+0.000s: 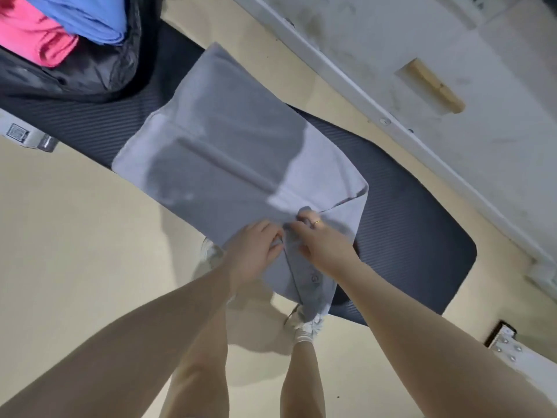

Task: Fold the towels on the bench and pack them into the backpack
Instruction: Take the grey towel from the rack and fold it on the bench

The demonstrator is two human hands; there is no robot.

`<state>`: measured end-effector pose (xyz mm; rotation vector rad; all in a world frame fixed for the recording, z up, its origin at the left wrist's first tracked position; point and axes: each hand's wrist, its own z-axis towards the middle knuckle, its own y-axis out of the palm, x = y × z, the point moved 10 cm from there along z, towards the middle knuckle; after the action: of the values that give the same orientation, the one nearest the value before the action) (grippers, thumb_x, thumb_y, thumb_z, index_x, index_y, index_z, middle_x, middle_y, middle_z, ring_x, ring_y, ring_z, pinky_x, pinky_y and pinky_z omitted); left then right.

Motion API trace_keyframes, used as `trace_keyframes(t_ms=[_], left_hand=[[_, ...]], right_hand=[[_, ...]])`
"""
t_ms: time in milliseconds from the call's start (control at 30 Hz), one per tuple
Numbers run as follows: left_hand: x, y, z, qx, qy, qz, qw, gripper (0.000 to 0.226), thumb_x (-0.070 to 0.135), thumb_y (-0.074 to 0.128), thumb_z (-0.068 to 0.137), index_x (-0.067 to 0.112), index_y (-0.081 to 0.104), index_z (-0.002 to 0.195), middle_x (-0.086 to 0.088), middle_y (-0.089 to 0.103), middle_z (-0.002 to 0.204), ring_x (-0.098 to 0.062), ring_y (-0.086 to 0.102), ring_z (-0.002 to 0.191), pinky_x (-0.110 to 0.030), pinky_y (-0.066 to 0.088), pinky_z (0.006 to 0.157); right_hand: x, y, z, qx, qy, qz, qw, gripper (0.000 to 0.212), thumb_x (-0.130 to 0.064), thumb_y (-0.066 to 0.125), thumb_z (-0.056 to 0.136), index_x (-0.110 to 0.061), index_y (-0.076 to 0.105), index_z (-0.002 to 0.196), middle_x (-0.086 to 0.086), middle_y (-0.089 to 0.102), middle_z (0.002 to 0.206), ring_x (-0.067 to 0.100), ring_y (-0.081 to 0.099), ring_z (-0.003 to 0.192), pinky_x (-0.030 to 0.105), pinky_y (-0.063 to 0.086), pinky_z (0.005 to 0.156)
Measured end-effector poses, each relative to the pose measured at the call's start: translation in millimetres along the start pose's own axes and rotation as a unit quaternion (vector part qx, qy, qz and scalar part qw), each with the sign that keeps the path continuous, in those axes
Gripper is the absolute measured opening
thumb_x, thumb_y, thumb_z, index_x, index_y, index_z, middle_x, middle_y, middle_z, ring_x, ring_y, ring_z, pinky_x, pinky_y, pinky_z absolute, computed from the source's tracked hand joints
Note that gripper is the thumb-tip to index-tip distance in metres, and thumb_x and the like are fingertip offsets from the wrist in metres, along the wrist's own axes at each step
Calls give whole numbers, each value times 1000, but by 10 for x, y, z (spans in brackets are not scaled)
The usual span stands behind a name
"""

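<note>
A grey towel lies spread along the dark ribbed bench, with its near end hanging over the bench's front edge. My left hand and my right hand meet at that near edge, and each pinches the cloth there. A fold runs down the hanging part between them. The black backpack lies open at the bench's far left end, with a pink towel and a blue towel folded inside it.
A pale floor surrounds the bench. A white wall base with a wooden block runs behind it. My legs and white shoes stand close to the bench's front edge. A metal bracket sits at lower right.
</note>
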<state>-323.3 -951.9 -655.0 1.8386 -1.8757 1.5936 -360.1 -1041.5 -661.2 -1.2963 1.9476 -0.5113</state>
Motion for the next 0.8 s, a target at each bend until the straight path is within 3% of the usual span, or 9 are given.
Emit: trace_keyframes(t_ms=[67,167,267,400,500,567,667,733,800], left_hand=[[-34,140,-81,12,-63,-69,996,22,19,62,85,5,58,102,-11,60,101,-28,56,98,-33,42,86],[-54,331,-197,27,-154,-152,976,45,34,68,80,5,55,112,-9,60,113,-23,53,109,-22,33,92],[68,489,-251,23,-203,-60,977,61,65,53,68,14,57,102,-4,57,110,-23,49,109,-35,28,101],[526,789,-254,-9,-181,27,983,31,43,53,87,13,56,88,-8,58,96,-28,54,95,-37,41,85],[763,1062,-253,-29,-178,15,984,27,35,48,92,9,53,93,-9,58,85,-31,58,86,-37,46,75],[882,1175,-246,-24,-180,-7,983,23,33,47,92,11,48,85,-6,53,77,-31,58,80,-33,43,69],[1196,1389,-241,-57,-157,-77,983,16,30,48,94,16,45,86,1,48,70,-18,51,68,-28,37,66],[1486,1509,-223,-73,-124,-116,983,15,30,51,93,16,53,97,8,48,71,-11,46,68,-25,35,67],[1714,1646,-169,-84,-112,-139,980,23,29,54,92,17,56,111,7,53,82,-12,49,76,-24,39,70]], right_hand=[[-33,-57,0,84,-14,-12,996,21,-16,46,84,-11,58,100,11,51,111,28,56,79,37,51,56],[64,-125,-41,109,-35,21,993,18,-19,51,88,-10,60,101,10,49,114,28,54,95,29,43,70],[385,-405,-299,176,4,175,969,10,-12,57,84,-8,63,91,4,51,97,21,53,79,29,39,65],[934,-575,-724,210,84,337,914,10,-5,55,85,-12,58,78,-3,48,54,7,43,47,26,38,51],[1295,-585,-939,158,129,516,832,22,3,46,89,-14,48,75,10,58,62,15,50,47,29,47,52],[1534,-594,-1059,141,145,551,809,26,8,40,86,-12,48,72,13,60,65,22,53,54,37,51,62],[2038,-590,-1236,166,201,529,808,27,-9,45,83,-13,49,57,5,58,53,24,52,54,43,49,68],[2341,-640,-1337,189,234,454,839,38,-35,54,82,-14,46,51,1,51,50,21,50,56,39,47,67],[2572,-706,-1387,199,245,368,874,35,-35,62,79,-14,47,56,4,53,57,22,52,61,37,46,65]])
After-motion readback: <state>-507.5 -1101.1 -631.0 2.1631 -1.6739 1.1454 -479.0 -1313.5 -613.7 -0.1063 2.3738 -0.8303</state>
